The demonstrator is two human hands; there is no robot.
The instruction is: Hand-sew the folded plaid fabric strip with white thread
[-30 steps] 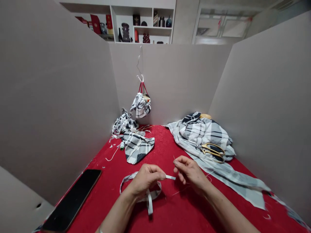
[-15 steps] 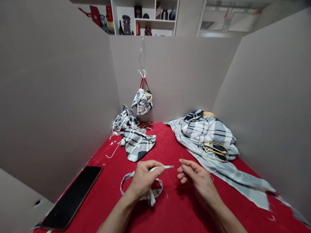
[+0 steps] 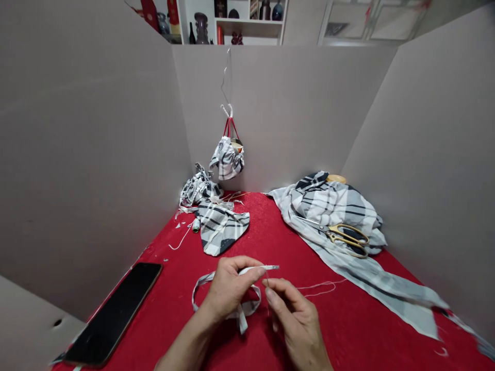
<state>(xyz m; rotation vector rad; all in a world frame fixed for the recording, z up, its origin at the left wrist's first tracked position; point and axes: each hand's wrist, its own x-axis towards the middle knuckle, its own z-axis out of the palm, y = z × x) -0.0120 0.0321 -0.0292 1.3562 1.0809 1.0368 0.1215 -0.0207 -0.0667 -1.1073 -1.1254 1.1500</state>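
My left hand (image 3: 234, 286) pinches a narrow folded fabric strip (image 3: 271, 267) between thumb and forefinger, its end sticking out to the right. The rest of the strip loops below on the red cloth. Close beside it, my right hand (image 3: 292, 312) is closed on a thin sewing needle (image 3: 267, 277), which stands upright with its tip at the strip near my left thumb. A pale thread (image 3: 323, 286) trails to the right behind my right hand. Whether the needle has entered the fabric cannot be made out.
Gold-handled scissors (image 3: 346, 237) lie on heaped plaid fabric (image 3: 332, 203) at the right. A plaid piece (image 3: 222, 226), a thread spool (image 3: 196, 224) and scraps lie at the back left. A phone (image 3: 116, 314) rests at the left. A small plaid bag (image 3: 227, 158) hangs from a hook.
My right hand has moved left and slightly down, bringing the needle from apart to the strip's edge. The thread now stretches out to the right. My left hand has barely moved.
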